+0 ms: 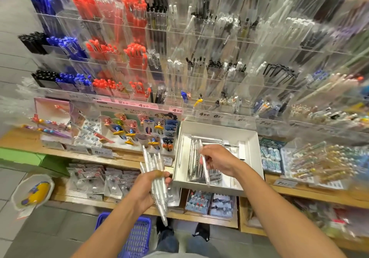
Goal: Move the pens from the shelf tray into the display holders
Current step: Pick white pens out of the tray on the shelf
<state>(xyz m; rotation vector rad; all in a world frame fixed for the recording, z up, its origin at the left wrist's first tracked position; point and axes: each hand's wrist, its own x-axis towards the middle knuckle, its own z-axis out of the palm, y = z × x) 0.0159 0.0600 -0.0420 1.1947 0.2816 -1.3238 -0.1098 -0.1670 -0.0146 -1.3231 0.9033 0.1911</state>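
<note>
A white shelf tray sits on the wooden shelf, with several wrapped silver pens lying inside it. My left hand grips a bundle of several clear-wrapped pens, held upright to the left of the tray. My right hand hovers over the tray and pinches a single wrapped pen, tilted slightly. Clear acrylic display holders rise in tiers behind the tray, filled with red, blue, black and clear pens.
A character pen display stands left of the tray. Packaged goods lie to its right. The wooden shelf edge runs across, with a lower shelf of packets below. A blue basket sits on the floor by my feet.
</note>
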